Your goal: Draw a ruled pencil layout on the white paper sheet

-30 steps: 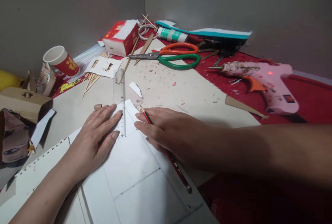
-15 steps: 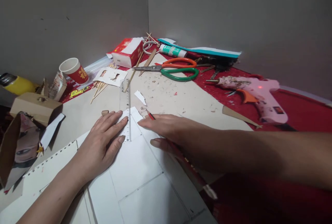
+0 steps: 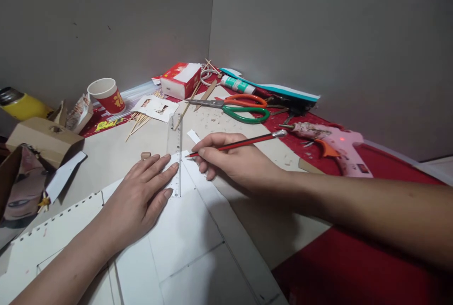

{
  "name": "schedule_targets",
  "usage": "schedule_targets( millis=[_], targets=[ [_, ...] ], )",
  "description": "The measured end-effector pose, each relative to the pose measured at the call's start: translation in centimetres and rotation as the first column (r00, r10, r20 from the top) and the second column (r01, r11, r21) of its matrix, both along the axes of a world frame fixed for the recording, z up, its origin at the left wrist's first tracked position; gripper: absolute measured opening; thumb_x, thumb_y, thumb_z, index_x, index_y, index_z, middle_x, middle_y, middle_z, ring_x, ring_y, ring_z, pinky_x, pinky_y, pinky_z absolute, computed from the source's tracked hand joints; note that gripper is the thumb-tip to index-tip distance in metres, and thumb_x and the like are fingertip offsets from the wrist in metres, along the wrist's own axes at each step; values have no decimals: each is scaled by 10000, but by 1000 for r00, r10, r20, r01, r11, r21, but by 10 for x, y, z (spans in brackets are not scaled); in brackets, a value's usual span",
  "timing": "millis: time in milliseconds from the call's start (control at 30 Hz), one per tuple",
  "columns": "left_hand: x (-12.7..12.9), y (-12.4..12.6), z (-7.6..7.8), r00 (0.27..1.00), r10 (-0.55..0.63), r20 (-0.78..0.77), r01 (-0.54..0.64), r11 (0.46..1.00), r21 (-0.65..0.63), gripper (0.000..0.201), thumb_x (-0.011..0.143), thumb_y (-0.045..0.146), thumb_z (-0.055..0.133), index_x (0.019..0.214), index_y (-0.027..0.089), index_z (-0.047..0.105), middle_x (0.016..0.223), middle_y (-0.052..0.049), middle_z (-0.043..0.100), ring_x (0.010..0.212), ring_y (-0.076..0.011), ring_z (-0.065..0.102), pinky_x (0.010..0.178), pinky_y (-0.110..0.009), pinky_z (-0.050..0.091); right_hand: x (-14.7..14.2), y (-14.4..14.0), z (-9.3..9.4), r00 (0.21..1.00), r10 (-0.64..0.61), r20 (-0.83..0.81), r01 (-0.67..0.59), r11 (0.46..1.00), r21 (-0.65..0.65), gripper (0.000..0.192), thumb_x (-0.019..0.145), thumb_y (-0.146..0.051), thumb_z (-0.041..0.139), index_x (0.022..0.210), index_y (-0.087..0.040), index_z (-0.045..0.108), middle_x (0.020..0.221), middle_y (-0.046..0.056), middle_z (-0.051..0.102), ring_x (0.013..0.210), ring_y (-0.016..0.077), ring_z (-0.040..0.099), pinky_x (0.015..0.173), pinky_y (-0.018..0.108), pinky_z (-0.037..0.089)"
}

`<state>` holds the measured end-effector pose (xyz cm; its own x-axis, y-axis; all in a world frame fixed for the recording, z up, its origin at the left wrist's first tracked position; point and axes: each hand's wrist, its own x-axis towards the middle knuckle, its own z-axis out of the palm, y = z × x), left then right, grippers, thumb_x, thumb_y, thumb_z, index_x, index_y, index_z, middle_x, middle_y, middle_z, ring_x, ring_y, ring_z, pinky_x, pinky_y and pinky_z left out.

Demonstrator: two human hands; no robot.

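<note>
A clear ruler (image 3: pixel 176 135) lies on white drawing paper (image 3: pixel 193 229) marked with pencil lines. My left hand (image 3: pixel 148 182) rests flat on the paper, fingers stretched out, its fingertips touching the ruler's left edge. A red and black pencil (image 3: pixel 244 142) is pinched in my right hand (image 3: pixel 237 159). Its tip is close to the paper's top corner, just right of the ruler, though I cannot tell whether it touches. A small white paper scrap (image 3: pixel 193 136) lies beyond the corner.
Scissors (image 3: pixel 244 114) lie beyond my right hand. A pink glue gun (image 3: pixel 339 142) with a red light is at right. A paper cup (image 3: pixel 109 95), a red tissue pack (image 3: pixel 180 80), thin wooden sticks (image 3: pixel 138 123) and cut cardboard (image 3: pixel 46 140) stand or lie at the back and left.
My right hand has turned over and shifted up; the pencil went from pointing back under the palm to a writing grip, tip beside the ruler. My left hand and the ruler stay put.
</note>
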<state>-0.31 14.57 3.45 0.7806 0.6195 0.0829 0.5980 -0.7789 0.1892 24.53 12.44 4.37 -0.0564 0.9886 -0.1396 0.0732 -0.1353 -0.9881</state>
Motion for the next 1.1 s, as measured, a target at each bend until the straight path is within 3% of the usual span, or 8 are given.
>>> schedule_targets(
  millis=[133,433,633,900,1100],
  targets=[
    [-1,0,-1,1000,-1,-1,1,1000,3,493,1051,378,409,1503,210,507,1602,-108,436,1481,-337,388,1178,-633,362,-5,6,-1,999,-30,-31,28,998,-60,103,848,-104,617,768,-154,656,628,6,675,510,83,600,503,176,524],
    [1,0,1,1000,1,2,-1,1000,6,490,1048,393,417,1491,212,521,1599,-108,439,1473,-337,403,1177,-641,361,-10,8,-14,999,22,35,-23,999,30,53,806,-202,635,807,-181,683,638,-20,645,578,103,606,423,145,471],
    [1,-1,0,1000,9,11,-9,1000,0,489,1050,391,404,1483,202,532,1584,-123,461,1470,-327,411,1188,-628,349,-6,6,-4,1000,10,-11,-9,997,72,48,796,-195,651,763,-163,665,560,-48,586,472,65,507,424,158,427],
    [2,0,0,999,-2,33,2,1000,-14,495,1042,404,415,1478,205,537,1580,-127,468,1453,-332,428,1186,-617,341,1,2,17,983,167,-77,-172,982,-71,76,740,-112,686,736,-168,635,494,-67,551,428,59,459,395,158,364],
    [2,1,-4,998,-10,62,9,1000,4,489,1043,387,420,1475,194,541,1577,-133,471,1447,-329,437,1196,-590,332,-5,14,8,950,231,-208,-234,972,13,94,768,-165,679,721,-174,598,452,-95,470,382,42,380,356,151,290]
  ],
)
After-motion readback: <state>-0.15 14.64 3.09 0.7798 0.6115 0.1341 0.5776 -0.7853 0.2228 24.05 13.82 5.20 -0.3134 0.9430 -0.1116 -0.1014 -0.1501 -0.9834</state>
